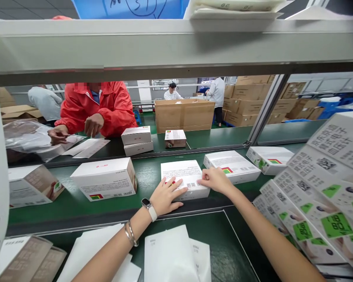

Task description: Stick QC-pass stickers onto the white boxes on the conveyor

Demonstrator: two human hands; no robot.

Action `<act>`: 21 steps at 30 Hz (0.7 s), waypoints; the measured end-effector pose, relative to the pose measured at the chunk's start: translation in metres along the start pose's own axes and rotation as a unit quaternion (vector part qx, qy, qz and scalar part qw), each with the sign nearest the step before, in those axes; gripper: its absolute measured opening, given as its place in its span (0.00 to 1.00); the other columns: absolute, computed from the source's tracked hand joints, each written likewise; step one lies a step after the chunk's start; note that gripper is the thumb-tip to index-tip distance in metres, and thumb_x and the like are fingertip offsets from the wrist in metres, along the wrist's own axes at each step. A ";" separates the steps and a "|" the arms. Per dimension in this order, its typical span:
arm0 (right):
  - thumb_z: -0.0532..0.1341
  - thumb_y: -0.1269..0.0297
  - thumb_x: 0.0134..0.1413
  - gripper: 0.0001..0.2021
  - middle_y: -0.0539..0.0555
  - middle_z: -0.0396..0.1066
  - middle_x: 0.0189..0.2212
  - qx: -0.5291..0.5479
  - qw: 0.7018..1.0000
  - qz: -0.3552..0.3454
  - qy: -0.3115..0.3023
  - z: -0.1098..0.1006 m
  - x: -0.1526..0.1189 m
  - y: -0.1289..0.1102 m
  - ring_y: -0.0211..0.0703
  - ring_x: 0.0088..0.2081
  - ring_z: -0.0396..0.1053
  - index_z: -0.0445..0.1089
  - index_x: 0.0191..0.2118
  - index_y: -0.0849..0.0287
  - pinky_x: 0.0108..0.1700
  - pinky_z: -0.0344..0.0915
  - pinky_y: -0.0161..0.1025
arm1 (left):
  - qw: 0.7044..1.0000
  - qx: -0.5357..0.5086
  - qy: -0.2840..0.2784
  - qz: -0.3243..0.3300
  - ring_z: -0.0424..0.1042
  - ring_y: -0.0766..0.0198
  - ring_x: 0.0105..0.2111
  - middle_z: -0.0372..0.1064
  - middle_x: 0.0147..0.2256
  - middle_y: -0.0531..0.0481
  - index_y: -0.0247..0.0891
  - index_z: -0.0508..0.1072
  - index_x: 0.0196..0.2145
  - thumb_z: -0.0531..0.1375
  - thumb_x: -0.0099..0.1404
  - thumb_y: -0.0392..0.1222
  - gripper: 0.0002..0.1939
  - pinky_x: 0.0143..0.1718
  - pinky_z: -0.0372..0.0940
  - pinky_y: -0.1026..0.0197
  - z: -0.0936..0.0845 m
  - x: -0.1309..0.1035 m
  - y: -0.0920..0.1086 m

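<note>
A white cardboard box (184, 174) with printed text lies flat on the green belt before me. My left hand (166, 196), with a watch and bangles on that arm, rests on its near left side, fingers spread. At the box's right edge is my right hand (216, 180), its fingers curled and pressed together; whatever is between them, if anything, is hidden. Another white box (232, 166) with a green and red mark lies just beyond my right hand. To the left stands a taller white box (106, 180).
White paper bags (167, 254) lie on the near ledge. Stacked printed boxes (320, 196) rise at right. A metal shelf beam (164, 47) crosses above. Opposite, a person in a red jacket (97, 105) works beside stacked boxes (137, 141). A large carton (184, 115) stands behind.
</note>
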State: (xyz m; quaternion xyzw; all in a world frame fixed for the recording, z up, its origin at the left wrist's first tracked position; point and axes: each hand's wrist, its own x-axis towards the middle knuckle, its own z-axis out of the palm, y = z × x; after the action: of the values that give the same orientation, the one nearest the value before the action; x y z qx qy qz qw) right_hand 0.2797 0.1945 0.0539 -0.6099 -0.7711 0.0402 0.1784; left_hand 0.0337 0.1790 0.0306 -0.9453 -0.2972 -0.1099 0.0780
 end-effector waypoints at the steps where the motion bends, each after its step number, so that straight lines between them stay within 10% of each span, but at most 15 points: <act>1: 0.58 0.52 0.43 0.14 0.49 0.65 0.18 -0.017 1.000 0.018 0.016 -0.003 0.000 0.003 0.40 0.25 0.61 0.63 0.19 0.58 0.29 0.50 0.35 | 1.000 0.010 -0.001 0.000 0.49 0.48 0.54 0.48 0.57 0.48 0.49 0.53 0.55 0.53 0.59 0.52 0.26 0.50 0.45 0.44 -0.001 -0.001 -0.001; 11: 0.54 0.48 0.47 0.16 0.48 0.62 0.17 0.078 0.995 0.027 0.056 0.017 -0.011 -0.012 0.39 0.24 0.61 0.62 0.21 0.57 0.24 0.49 0.33 | 0.998 0.049 -0.015 0.024 0.46 0.46 0.55 0.44 0.58 0.55 0.58 0.51 0.54 0.51 0.64 0.38 0.24 0.49 0.47 0.42 -0.001 -0.005 -0.007; 16: 0.53 0.45 0.45 0.19 0.49 0.64 0.21 0.262 0.957 0.111 0.063 0.033 -0.001 -0.013 0.39 0.24 0.62 0.64 0.28 0.57 0.24 0.52 0.33 | 0.986 -0.165 0.003 -0.016 0.47 0.51 0.56 0.50 0.56 0.56 0.52 0.68 0.44 0.54 0.61 0.40 0.14 0.54 0.41 0.46 -0.009 -0.037 -0.023; 21: 0.56 0.45 0.42 0.22 0.54 0.67 0.19 0.431 0.883 0.184 -0.034 0.062 0.024 -0.026 0.39 0.19 0.62 0.68 0.28 0.64 0.17 0.51 0.32 | 0.755 -0.508 0.178 -0.375 0.67 0.55 0.43 0.69 0.41 0.44 0.36 0.71 0.39 0.55 0.59 0.50 0.16 0.49 0.56 0.52 0.007 -0.043 -0.058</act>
State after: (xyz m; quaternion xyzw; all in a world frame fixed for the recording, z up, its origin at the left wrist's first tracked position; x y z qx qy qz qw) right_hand 0.2312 0.2210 0.0084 -0.6019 -0.5574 0.4213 0.3867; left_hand -0.0332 0.2037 0.0173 -0.6224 -0.5086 -0.4311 -0.4100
